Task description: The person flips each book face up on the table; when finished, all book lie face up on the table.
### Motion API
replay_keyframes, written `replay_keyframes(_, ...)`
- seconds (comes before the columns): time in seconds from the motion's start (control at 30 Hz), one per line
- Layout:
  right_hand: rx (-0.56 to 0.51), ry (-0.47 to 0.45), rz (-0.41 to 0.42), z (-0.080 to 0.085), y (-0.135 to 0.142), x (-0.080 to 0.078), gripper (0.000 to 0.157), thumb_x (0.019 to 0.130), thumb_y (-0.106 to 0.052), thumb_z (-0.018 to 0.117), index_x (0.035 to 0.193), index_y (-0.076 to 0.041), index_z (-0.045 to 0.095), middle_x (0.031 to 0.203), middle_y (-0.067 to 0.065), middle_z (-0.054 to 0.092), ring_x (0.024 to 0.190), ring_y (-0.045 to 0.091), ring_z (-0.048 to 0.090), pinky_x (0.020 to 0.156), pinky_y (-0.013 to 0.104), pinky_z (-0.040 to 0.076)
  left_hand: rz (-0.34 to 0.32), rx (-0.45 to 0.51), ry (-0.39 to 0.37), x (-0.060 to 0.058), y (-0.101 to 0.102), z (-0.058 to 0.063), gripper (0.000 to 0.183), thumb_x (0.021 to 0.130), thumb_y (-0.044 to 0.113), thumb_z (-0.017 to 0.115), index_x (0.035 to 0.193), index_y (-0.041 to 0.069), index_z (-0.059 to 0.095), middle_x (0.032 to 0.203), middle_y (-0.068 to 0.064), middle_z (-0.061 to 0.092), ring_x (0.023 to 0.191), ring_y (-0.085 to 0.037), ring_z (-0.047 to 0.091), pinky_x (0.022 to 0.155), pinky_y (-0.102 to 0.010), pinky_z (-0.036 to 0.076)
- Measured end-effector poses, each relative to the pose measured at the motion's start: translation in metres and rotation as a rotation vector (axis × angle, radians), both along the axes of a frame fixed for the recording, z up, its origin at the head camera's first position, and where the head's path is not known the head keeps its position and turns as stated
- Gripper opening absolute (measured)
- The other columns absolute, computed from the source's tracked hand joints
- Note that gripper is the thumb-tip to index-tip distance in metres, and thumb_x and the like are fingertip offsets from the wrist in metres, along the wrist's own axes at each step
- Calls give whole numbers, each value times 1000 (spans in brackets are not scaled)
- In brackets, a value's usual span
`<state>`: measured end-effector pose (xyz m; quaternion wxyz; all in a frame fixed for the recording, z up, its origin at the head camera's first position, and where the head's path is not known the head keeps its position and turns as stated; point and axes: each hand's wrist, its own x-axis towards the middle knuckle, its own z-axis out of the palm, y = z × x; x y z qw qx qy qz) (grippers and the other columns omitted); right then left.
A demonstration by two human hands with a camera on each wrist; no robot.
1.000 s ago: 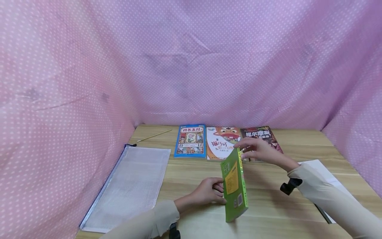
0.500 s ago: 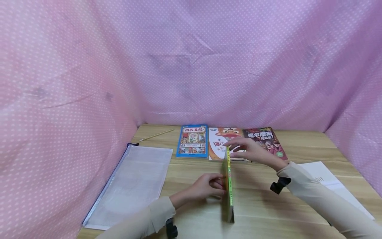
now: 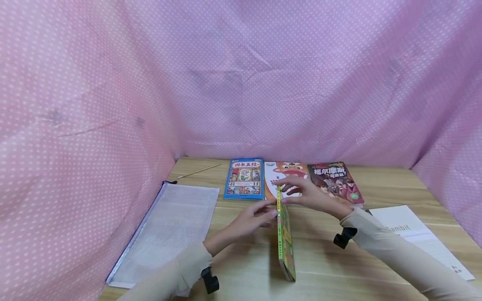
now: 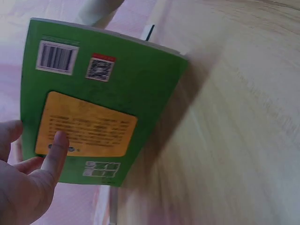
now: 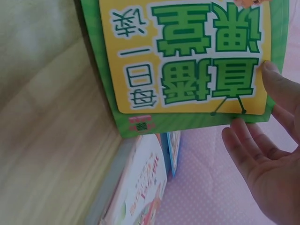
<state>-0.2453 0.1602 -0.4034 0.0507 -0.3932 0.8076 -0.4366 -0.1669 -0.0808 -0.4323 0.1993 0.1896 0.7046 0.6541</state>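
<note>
A green book (image 3: 285,242) stands on its edge in the middle of the table, spine upward and leaning slightly. My right hand (image 3: 310,195) pinches its far upper corner, as the right wrist view also shows, with the thumb on the front cover. On the other side, my left hand (image 3: 250,221) touches the book near the spine. The left wrist view shows one of its fingers (image 4: 57,152) lying against the green back cover, over the orange text panel.
Behind stand a blue-edged book (image 3: 244,179), a white picture book (image 3: 272,175) and a dark red book (image 3: 339,184), lying flat. A mesh zip pouch (image 3: 173,234) and a pencil (image 3: 199,171) lie left. A white notebook (image 3: 406,223) lies right, partly under my sleeve.
The green book has turned and moved a little left, so its front cover now shows instead of its back. My left hand has slid up and away toward the spine; my right keeps its corner.
</note>
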Motion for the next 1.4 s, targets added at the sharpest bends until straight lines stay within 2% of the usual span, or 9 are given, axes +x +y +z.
replay_keyframes(0.1,-8,9,7,-4,-5,1,60,87,-13,80,143,-7,57,138,13,61,111,37,65,96,49,57,17,6,8,0,-6,6,50,107,24,55,153,11,44,132,-19,63,116,-29,69,97,-39,59)
replay_keyframes(0.23,-24,9,4,-9,-13,1,68,87,-11,81,148,-6,51,137,18,61,111,38,66,96,49,58,41,-34,23,-1,-14,8,54,105,25,59,154,11,43,132,-19,62,117,-28,68,96,-36,59)
replay_keyframes(0.37,-21,-6,-5,-16,-18,1,68,88,-11,80,148,-2,49,135,21,62,110,37,67,95,51,58,49,-67,23,-2,-21,8,58,103,28,62,155,12,42,134,-17,62,121,-26,66,98,-34,58)
replay_keyframes(0.63,92,-74,-27,-36,-20,2,72,83,-13,84,147,-2,52,139,20,62,114,34,65,98,48,57,25,-78,16,-4,-31,5,59,103,24,63,156,12,41,132,-18,63,117,-23,67,97,-35,59)
replay_keyframes(0.83,164,-131,-34,-44,-18,4,78,81,-11,86,150,-6,50,141,18,61,119,35,64,102,48,55,30,-68,16,-2,-36,4,60,102,23,63,157,13,40,134,-19,62,119,-24,66,96,-35,59)
replay_keyframes(1.03,242,-66,-37,-50,-13,6,80,80,-17,87,149,-4,50,142,19,60,116,36,65,99,51,56,52,-81,43,-1,-42,3,60,101,20,65,155,9,41,127,-22,65,111,-24,70,93,-36,61)
replay_keyframes(1.13,271,-29,-28,-52,-9,7,77,81,-16,86,148,0,51,143,22,59,119,39,63,99,51,56,55,-83,48,-1,-45,3,61,101,19,66,155,8,42,125,-22,65,109,-25,71,93,-38,61)
replay_keyframes(1.23,282,-35,-27,-53,-6,9,74,82,-14,85,146,1,52,141,22,59,123,39,61,99,50,56,67,-117,48,0,-47,2,61,100,21,67,155,11,43,122,-20,68,107,-24,72,92,-38,61)
replay_keyframes(1.4,284,-10,-27,-56,-1,12,72,82,-14,85,144,2,53,137,19,62,119,36,63,99,50,56,94,-197,87,2,-52,1,60,99,25,69,154,13,46,113,-16,74,99,-20,73,87,-30,61)
